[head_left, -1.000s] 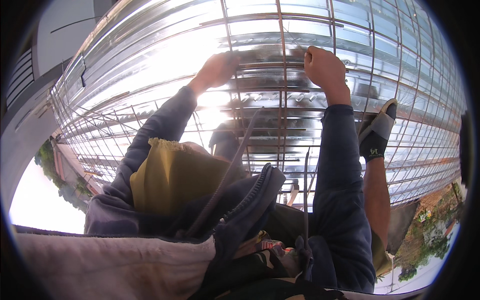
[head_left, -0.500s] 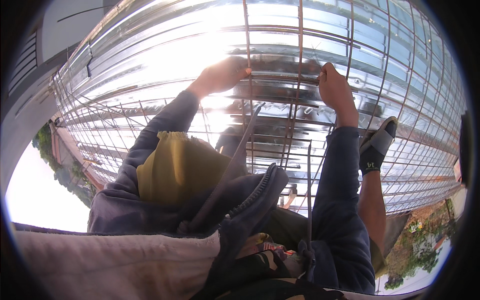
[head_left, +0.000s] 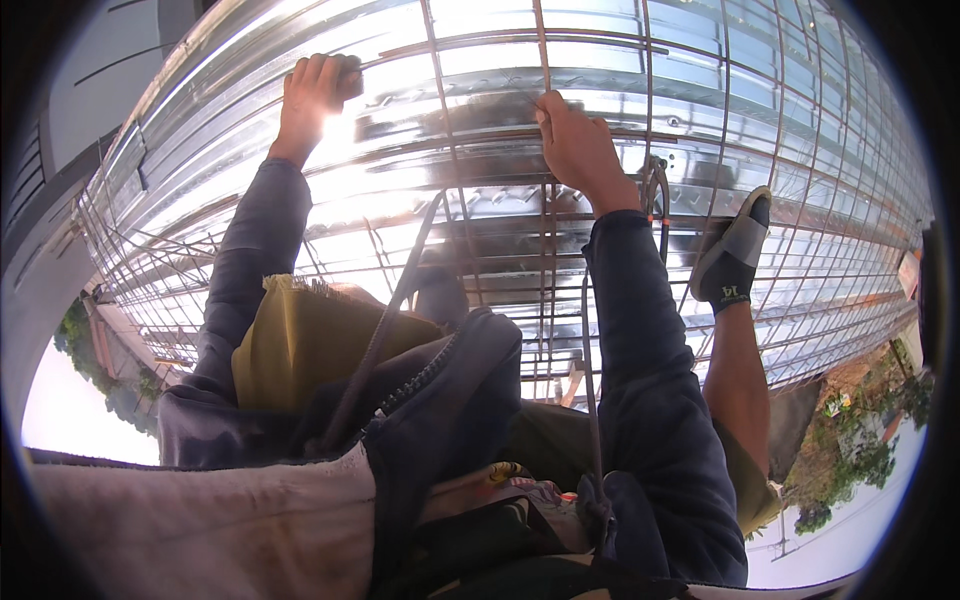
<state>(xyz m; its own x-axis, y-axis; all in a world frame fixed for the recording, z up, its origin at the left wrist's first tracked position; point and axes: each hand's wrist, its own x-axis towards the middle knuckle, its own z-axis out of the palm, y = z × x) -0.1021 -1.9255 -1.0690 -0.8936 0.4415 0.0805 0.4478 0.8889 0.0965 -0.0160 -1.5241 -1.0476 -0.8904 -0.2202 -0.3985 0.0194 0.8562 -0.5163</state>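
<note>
Rebar mesh (head_left: pixel 700 120) lies over shiny corrugated metal decking (head_left: pixel 480 90), and both hands clutch it. Left hand (head_left: pixel 312 95) has its grip curled tight around a horizontal bar; right hand (head_left: pixel 580 150) is clamped where a vertical bar crosses. Just right of that grip, a sandalled foot (head_left: pixel 733 255) presses the mesh.

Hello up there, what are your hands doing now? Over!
Left hand gripping a rebar mesh bar. Right hand closed on another bar. Shiny corrugated metal deck beneath; sandalled foot braced on mesh.
</note>
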